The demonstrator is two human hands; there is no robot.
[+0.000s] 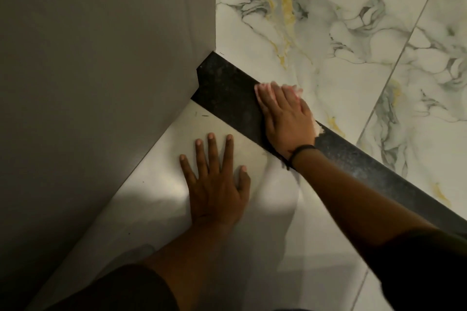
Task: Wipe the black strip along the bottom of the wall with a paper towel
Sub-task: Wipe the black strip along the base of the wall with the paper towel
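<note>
The black strip (pixel 228 88) runs diagonally along the foot of the marble wall, from the corner at centre to the lower right edge. My right hand (pixel 285 118) lies flat on the strip, pressing a white paper towel (pixel 319 130) against it; only the towel's edges show, above the fingertips and beside the thumb. A black band circles that wrist. My left hand (pixel 214 184) rests palm down on the pale floor, fingers spread, holding nothing, just below the strip.
A plain grey wall or panel (pixel 101 58) fills the left and meets the strip at the corner. White marble wall tiles (pixel 353 33) with grey and gold veins rise behind the strip. The floor tile (pixel 265 247) is pale, with small specks near the corner.
</note>
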